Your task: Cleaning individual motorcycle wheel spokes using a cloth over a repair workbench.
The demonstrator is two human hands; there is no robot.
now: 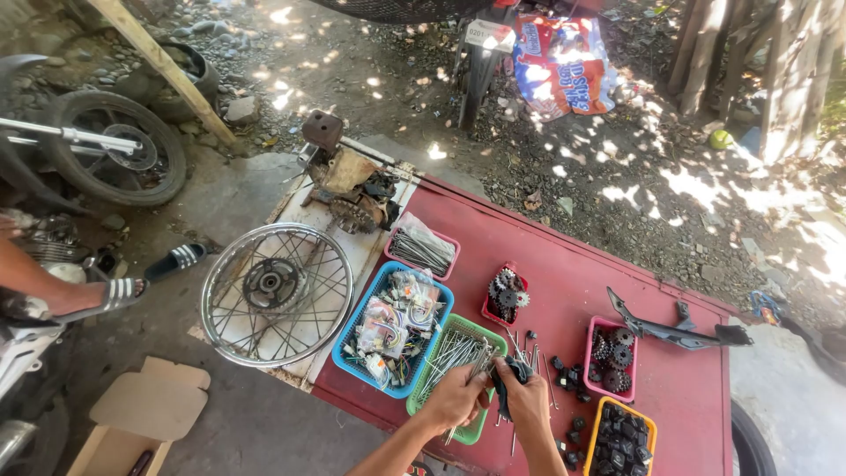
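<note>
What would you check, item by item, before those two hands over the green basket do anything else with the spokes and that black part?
1. Left hand grips a bundle of thin metal spokes: ok.
2. Right hand holds a small black part: ok, though what it is, cannot tell.
3. Green plastic basket sits directly under the hands: ok.
4. Red table edge is close to the basket: cannot tell if it overhangs.
5. Loose black nuts lie beside the right hand: not ok, easily knocked.

Both hands, left (pixel 456 398) and right (pixel 526 401), meet close together, fingers curled.
</note>
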